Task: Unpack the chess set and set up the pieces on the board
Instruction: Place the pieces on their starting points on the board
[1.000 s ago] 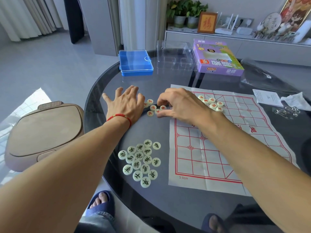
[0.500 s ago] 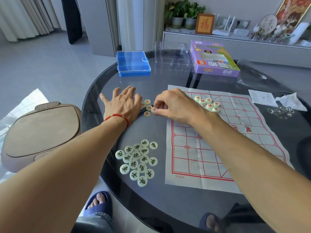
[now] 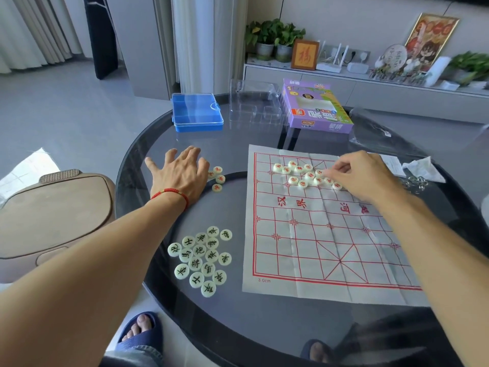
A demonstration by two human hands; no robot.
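Observation:
A white cloth board (image 3: pixel 312 247) with a red grid lies on the dark glass table (image 3: pixel 158 144). Several red-lettered pieces (image 3: pixel 304 174) lie bunched near the board's far edge. My right hand (image 3: pixel 365 176) hovers over their right end, its fingers curled down among them; whether it pinches a piece is hidden. My left hand (image 3: pixel 180 173) rests flat on the glass, fingers spread, beside three loose red-lettered pieces (image 3: pixel 218 178). A cluster of black-lettered pieces (image 3: pixel 202 259) lies on the glass left of the board's near corner.
A blue plastic case (image 3: pixel 197 112), a clear plastic insert tray (image 3: pixel 254 104) and the purple game box (image 3: pixel 316 109) stand at the table's far side. Paper slips (image 3: pixel 420 168), metal rings (image 3: pixel 418 181) and a dark bag (image 3: pixel 375 131) lie to the right. A beige stool (image 3: pixel 53 215) stands on the left.
My right hand has moved from the loose red-lettered pieces beside my left hand across to the bunch on the board's far edge. Fewer loose pieces lie beside my left hand, which has stayed put.

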